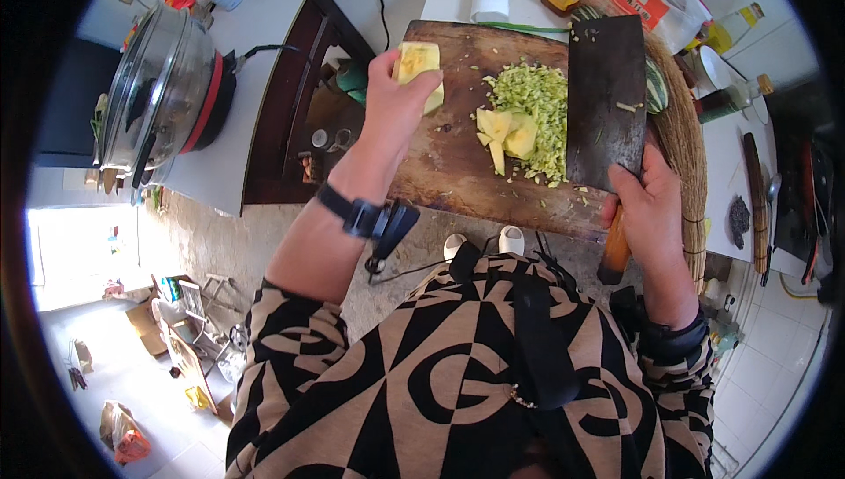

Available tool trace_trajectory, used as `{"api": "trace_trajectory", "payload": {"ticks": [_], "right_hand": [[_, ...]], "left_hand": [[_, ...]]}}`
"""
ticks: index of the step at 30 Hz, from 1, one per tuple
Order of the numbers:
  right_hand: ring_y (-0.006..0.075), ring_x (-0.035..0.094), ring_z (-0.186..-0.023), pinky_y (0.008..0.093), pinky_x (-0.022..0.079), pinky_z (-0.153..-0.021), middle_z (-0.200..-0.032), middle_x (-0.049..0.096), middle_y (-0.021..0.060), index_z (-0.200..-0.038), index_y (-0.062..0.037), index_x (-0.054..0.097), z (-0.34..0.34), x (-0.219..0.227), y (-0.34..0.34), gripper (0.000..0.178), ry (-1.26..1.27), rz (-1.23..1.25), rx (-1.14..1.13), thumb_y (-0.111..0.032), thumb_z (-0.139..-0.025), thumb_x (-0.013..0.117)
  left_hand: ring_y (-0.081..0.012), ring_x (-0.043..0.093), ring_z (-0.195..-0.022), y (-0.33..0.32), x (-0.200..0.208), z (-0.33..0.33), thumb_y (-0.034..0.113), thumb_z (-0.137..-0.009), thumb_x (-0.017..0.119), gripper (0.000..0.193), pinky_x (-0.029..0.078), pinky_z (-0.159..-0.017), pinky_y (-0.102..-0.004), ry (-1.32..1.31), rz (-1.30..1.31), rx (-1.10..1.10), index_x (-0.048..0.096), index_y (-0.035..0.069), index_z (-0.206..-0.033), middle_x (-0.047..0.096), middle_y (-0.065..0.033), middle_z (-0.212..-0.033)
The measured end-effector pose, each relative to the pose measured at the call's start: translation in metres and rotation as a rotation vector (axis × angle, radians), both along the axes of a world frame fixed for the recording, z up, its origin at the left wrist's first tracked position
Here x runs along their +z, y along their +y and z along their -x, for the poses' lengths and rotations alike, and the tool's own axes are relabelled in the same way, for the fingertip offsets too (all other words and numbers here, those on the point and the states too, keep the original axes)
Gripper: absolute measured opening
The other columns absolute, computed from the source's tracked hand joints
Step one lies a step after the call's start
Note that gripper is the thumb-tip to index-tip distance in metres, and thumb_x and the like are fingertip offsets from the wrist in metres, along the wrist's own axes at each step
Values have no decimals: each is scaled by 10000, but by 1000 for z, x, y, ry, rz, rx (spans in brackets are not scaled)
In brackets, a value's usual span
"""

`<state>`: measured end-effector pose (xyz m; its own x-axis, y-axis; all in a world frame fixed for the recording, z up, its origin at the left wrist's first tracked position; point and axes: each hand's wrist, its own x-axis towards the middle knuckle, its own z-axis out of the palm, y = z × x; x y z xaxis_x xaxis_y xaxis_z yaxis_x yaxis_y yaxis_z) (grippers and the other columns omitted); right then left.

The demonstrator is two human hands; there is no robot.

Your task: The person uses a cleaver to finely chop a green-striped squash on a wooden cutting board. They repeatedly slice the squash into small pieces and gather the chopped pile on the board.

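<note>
Head view: the left hand, fingers partly curled, pinches a chunk of pale vegetable above the left side of a wooden board; whether the chunk touches the board is hard to tell. The right hand is wrapped round the handle of a cleaver, whose blade hides part of a striped squash and possibly some chopped green shreds.

Cleaver blade matt metal; handle smooth wood; chopping board rough wood
</note>
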<state>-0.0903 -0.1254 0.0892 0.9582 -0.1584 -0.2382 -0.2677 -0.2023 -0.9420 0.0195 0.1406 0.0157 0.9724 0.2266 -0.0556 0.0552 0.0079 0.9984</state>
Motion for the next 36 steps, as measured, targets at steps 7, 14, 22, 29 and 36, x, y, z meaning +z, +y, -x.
{"api": "trace_trajectory", "payload": {"ticks": [7,14,22,29,36], "right_hand": [[95,496,-447,259,400,-409,-675,553,46,-964,9,514,20,1,-14,87,-59,-61,-32,-20,-882,508],[95,497,-452,249,404,-411,-694,557,48,-1006,17,514,32,6,-23,128,-27,-99,-86,-11,-884,485],[100,496,-442,255,407,-403,-688,554,52,-997,20,512,35,7,-27,119,-74,-101,-52,-18,-887,490],[103,506,-443,257,407,-401,-683,547,52,-989,27,513,37,6,-32,118,-83,-49,-39,-19,-883,493],[100,503,-440,253,411,-408,-704,561,43,-1083,18,519,42,1,-37,204,-91,-86,4,-24,-885,494]], "left_hand": [[-366,500,-1088,-27,-25,-60,232,-729,754,684,400,-965,-382,-386,-848,-24,409,-54,-1246,508,-236,-1167],[-355,441,-1185,-18,-40,-60,285,-757,740,725,361,-1006,-390,-307,-868,-195,390,-43,-1301,461,-256,-1251],[-352,439,-1183,0,-49,-61,125,-701,688,718,346,-1033,-387,-158,-666,-188,350,-9,-1320,456,-220,-1252],[-336,441,-1177,-21,-28,-12,89,-708,671,485,354,-1018,-395,-409,-633,-418,521,35,-1166,517,-167,-1163],[-331,488,-1149,-40,-24,1,55,-702,727,571,395,-989,-369,-406,-807,-936,505,61,-1229,519,-155,-1231]]}}
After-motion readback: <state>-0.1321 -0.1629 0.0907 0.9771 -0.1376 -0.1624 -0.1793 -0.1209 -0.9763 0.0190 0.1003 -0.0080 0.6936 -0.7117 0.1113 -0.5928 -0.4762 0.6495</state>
